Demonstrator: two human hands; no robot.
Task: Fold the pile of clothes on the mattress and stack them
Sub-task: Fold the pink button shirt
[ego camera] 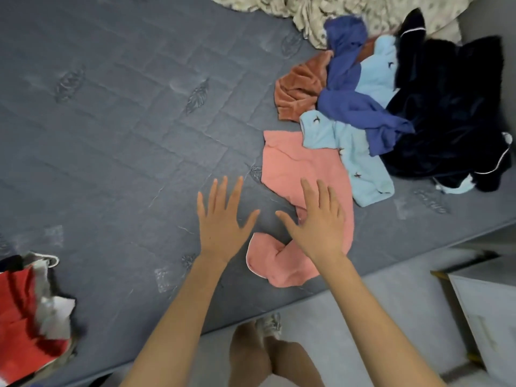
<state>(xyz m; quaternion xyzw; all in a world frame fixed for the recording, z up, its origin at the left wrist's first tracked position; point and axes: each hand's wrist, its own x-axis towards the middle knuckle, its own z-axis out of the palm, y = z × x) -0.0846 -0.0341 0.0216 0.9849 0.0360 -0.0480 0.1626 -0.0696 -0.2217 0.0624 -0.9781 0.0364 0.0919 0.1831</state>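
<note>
In the head view, a grey quilted mattress (pixel 111 135) filled most of the frame, its edge running diagonally from the lower left up to the right. Both hands were stretched out over it near the lower centre, palms down. The left hand (pixel 220 222) was released, its fingers straight and spread above bare mattress, holding nothing. The right hand (pixel 318 227) was likewise released with fingers splayed, and it lay over the lower part of a pink garment (pixel 293 169); whether it pressed on the cloth or only hovered could not be told. The pink garment lay partly flat right of centre, its lower end twisted and bunched near the mattress edge. Above and to the right of it sat the unfolded pile: a light blue garment (pixel 360 163) with small dark marks overlapping the pink one's upper right corner, a blue garment (pixel 351 107) draped across the light blue one, a rust-brown garment (pixel 298 90) on the pile's left side, and a dark navy garment (pixel 446 121) with thin white piping at the right edge. Patterned beige bedding (pixel 307 9) lay crumpled along the top of the frame. At the lower left edge sat a blurred red and white cloth (pixel 19 317). Below the mattress were a pale floor (pixel 321 303), the person's legs (pixel 251 358) and a white cabinet (pixel 488 317) at the lower right.
</note>
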